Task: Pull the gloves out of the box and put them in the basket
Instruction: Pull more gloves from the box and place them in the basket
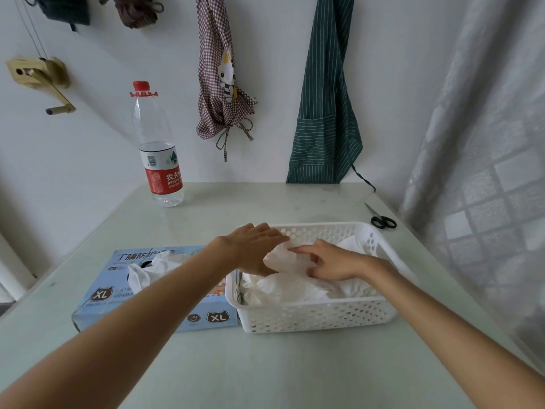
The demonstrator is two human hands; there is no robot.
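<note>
Two hands [256, 246] [333, 262], one basket [312, 317], one box [97, 302].

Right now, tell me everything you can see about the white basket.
The white basket is a rectangular plastic tray with perforated walls, sitting flat on the table, its left side against the blue glove box. White gloves lie piled inside. Both hands are over it, the left and right handling a glove.
</note>
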